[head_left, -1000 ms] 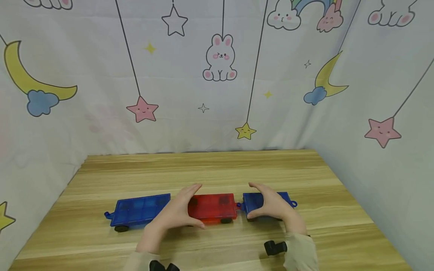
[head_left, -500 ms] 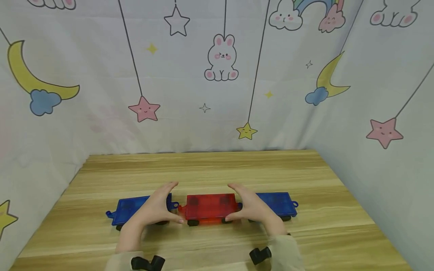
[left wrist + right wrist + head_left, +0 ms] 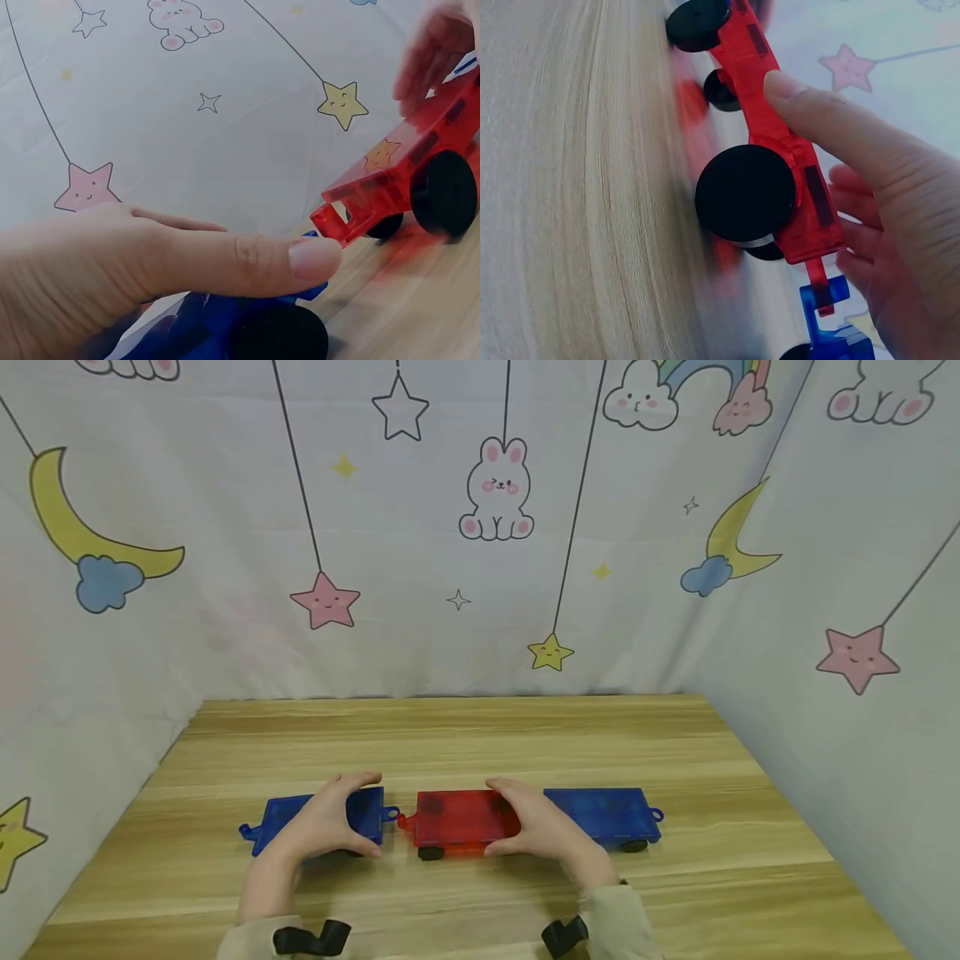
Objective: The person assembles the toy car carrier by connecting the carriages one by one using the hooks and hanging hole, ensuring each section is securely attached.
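A translucent red toy train car (image 3: 453, 818) stands between two blue cars on the table. Over the left blue car (image 3: 367, 818) is my left hand (image 3: 322, 822), thumb on the near side and fingers on the far side. Spanning the red car's right half, my right hand (image 3: 536, 827) has its thumb (image 3: 787, 86) overlapping the car's side in the right wrist view. Firm contact cannot be told for either hand. A red tab meets the blue hook (image 3: 825, 292) of the right blue car (image 3: 600, 814). The left ring (image 3: 391, 813) and red hook (image 3: 406, 822) sit close together.
The wood-grain table (image 3: 450, 735) stretches behind and in front of the cars. A white cloth backdrop (image 3: 420, 652) printed with stars, moons and rabbits hangs at its back and sides.
Both hands have moved left: my left hand from the red car to the left blue car, my right hand from the right blue car to the red one. The cars keep nearly the same spacing.
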{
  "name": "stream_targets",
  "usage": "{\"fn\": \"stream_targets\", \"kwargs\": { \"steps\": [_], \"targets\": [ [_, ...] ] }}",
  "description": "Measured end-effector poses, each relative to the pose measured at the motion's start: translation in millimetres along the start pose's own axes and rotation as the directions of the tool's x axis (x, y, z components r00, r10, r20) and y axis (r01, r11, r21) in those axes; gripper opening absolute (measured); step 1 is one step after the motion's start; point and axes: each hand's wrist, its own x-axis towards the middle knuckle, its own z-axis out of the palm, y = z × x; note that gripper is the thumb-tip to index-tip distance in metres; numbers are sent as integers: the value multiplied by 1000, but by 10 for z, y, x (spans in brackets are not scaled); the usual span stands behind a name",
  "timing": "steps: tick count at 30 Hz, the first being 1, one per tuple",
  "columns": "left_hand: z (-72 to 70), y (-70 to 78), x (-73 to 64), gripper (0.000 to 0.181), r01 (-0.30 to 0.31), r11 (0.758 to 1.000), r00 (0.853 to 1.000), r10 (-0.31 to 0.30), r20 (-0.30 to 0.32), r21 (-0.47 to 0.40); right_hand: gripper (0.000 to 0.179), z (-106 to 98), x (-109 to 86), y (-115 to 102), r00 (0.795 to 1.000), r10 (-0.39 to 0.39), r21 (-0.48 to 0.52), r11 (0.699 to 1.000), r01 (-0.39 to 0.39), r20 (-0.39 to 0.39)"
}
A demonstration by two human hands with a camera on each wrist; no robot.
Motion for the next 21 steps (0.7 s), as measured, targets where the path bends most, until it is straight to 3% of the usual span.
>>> {"fn": "stream_targets", "kwargs": {
  "steps": [21],
  "targets": [
    [8,-32,17,94,-17,1000,1000,17,2,4,86,-5,-18,31,1000,12,14,1000,-12,-2]
  ]
}}
